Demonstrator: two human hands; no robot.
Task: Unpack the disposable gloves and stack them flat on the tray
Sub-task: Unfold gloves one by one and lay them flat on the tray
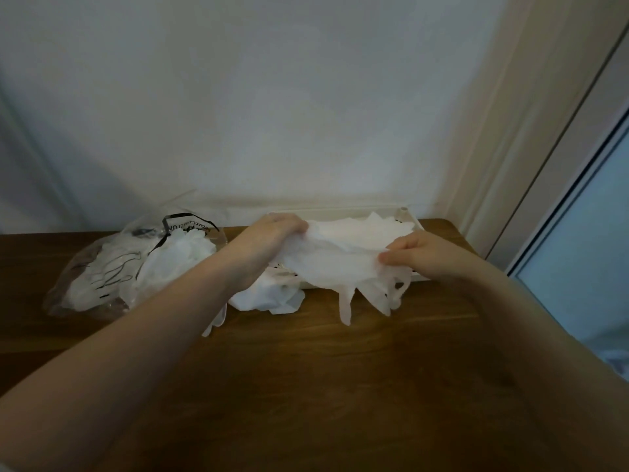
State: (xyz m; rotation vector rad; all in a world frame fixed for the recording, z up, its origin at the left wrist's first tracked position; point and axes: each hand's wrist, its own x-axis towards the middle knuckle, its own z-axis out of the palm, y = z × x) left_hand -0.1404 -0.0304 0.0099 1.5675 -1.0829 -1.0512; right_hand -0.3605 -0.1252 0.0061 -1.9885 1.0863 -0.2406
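A: What sits at the far left of the bench (340,386)?

B: A clear plastic bag (112,267) with black print, lying slack, with white gloves bunched inside it. The print is too crumpled to read.

A: And just right of it?

B: A loose heap of gloves (269,298) on the wood, near the tray's left end. The left forearm crosses in front of it, so part of the heap is hidden.

A: The left hand?

B: The left hand (272,233) is pinched shut on the left edge of one thin white glove (333,264), knuckles up.

A: Where is that glove?

B: Stretched between both hands, held above the near edge of the white tray (403,212). Its fingers hang down toward the bench on the near side.

A: The right hand?

B: The right hand (418,253) grips the glove's right edge between thumb and fingers.

A: What is in the tray?

B: A flat white layer of gloves (367,229), far of the held one. How many lie there I cannot tell; the tray's near wall is mostly covered.
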